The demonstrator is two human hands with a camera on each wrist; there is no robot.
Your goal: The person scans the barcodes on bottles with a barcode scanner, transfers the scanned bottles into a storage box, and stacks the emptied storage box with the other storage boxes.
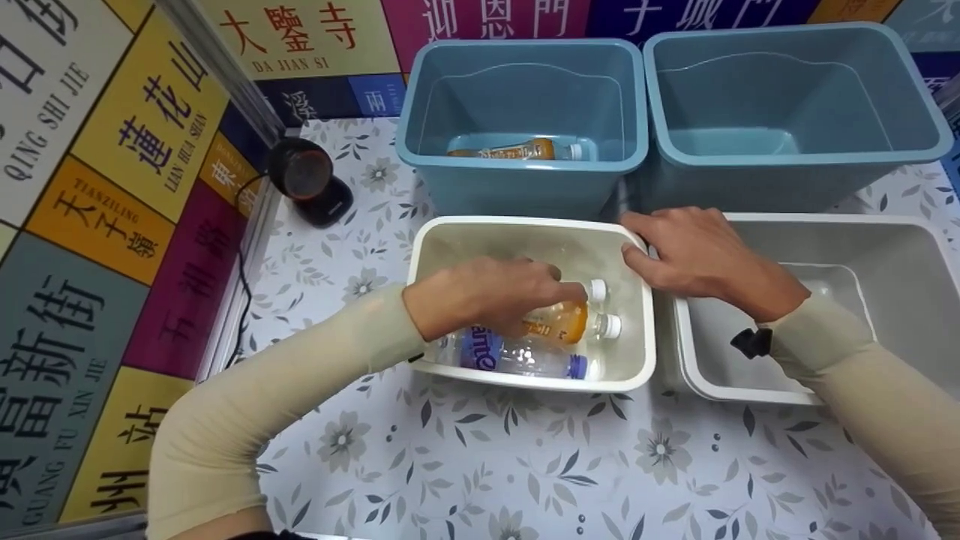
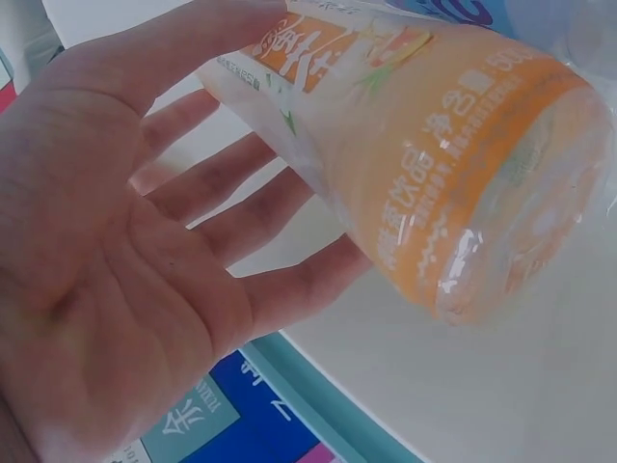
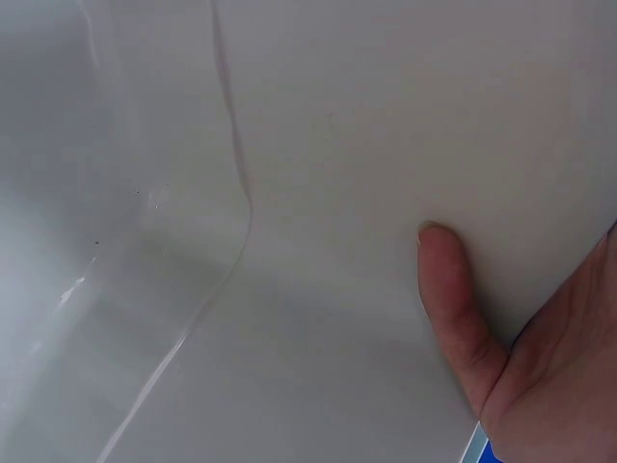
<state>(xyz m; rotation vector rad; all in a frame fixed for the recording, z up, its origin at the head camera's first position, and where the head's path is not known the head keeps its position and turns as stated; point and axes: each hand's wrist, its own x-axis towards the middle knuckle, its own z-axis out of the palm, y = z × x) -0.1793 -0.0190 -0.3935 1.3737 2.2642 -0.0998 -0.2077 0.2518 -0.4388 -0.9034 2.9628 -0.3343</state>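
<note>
Looks to me like the picking-up step: the left hand (image 1: 495, 296) is down inside the left white bin (image 1: 525, 381), right at the orange-label bottle (image 1: 568, 322) lying in there with its white cap toward the right wall. That bin sits about midway between the front and back edges of the bench (image 1: 487, 465), just in front of the left blue bin (image 1: 517, 187), which stands toward the back edge and has another orange bottle (image 1: 517, 151) lying in it. IMO the next move calls for getting thumb and fingers snug round the bottle, then lifting it straight up past the rim without dragging the purple-label bottle (image 1: 517, 355) on the side toward the bench's front edge. As for the left grip, the wrist view shows it spread fairly wide, fingers apart and nearly straight, thumb at one side of the bottle and the fingertips going out of sight behind it. So I can't tell if it's actually pinching or just lying around it. The right hand (image 1: 690, 251) is on that same bin's rim at the back-right corner, thumb straight, the rest over the gap beside the right white bin (image 1: 750, 394); can't tell whether that grip pinches the rim or just rests there.
</note>
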